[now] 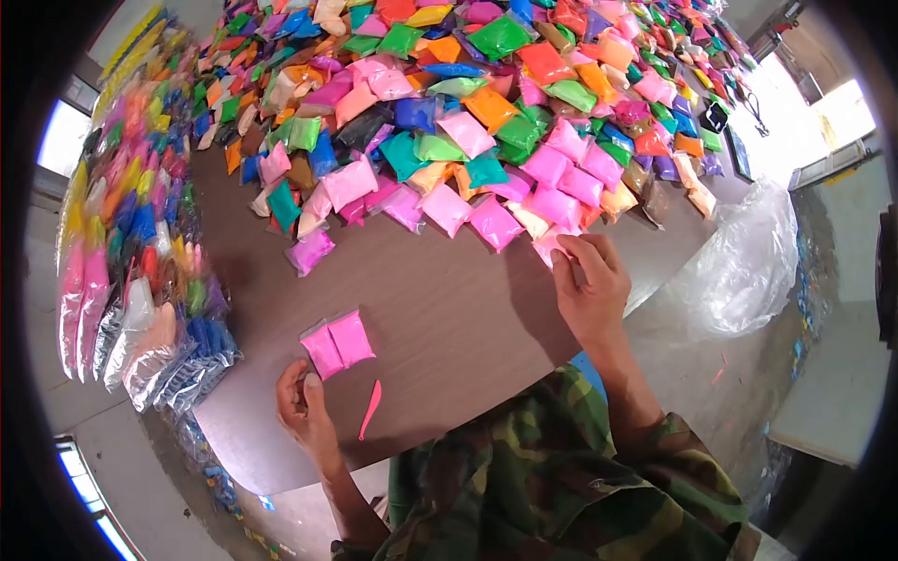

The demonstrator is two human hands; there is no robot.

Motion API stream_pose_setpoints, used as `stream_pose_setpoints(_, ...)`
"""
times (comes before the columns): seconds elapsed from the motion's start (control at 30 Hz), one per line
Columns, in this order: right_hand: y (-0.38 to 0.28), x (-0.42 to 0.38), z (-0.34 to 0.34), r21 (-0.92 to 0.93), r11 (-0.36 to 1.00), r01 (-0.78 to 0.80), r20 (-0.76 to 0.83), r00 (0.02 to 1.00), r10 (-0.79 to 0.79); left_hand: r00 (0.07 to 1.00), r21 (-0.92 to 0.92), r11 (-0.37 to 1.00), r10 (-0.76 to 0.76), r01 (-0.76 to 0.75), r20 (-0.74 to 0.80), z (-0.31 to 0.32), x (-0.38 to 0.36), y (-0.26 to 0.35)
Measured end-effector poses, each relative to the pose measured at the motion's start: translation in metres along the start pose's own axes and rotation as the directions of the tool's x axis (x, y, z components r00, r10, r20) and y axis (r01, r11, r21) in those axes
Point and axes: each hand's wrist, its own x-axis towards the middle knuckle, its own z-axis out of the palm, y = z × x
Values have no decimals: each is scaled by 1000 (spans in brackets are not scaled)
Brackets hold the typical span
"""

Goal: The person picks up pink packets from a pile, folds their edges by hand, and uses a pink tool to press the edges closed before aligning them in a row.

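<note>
My right hand (594,288) pinches a light pink packet (546,249) between thumb and fingers at the front edge of a large heap of coloured packets (440,122). Loosely curled, my left hand (305,411) rests low over the table with a gap between thumb and fingers and nothing visible in it. Just beyond its fingertips, two bright pink packets (339,343) lie side by side. A thin pink plastic modelling knife (370,409) lies to the right of that hand.
Long clear bags of coloured packets (140,234) are stacked along the left side of the brown table (449,327). A crumpled clear plastic bag (744,257) hangs by the right edge. A dark flat object (738,152) lies at the back right.
</note>
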Motion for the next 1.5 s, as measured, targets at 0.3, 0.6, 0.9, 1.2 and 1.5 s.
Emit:
stream_pose_setpoints(0.3, -26, 13, 22, -145, 988, 58, 337, 941, -6, 996, -12, 997, -74, 74, -42, -2, 0, -10)
stream_pose_setpoints(0.6, -40, -1, 4, 143, 983, -116, 310, 948, 67, 989, -98, 992, -92, 81, -112, -5, -6, 2)
stream_pose_setpoints(0.9, -95, -50, -15, 509, 175, -843, 842, 529, 105, 895, -360, 883, -132, 302, 426, 62, -44, 95)
stream_pose_setpoints(1.2, -95, -68, -7, 588, 274, -761, 788, 616, 21, 862, -342, 899, -71, 274, 502, 63, -53, 85)
stream_pose_setpoints(1.5, -82, -85, 2, 549, 251, -798, 816, 577, 49, 884, -322, 898, -136, 301, 447, 69, -60, 93)
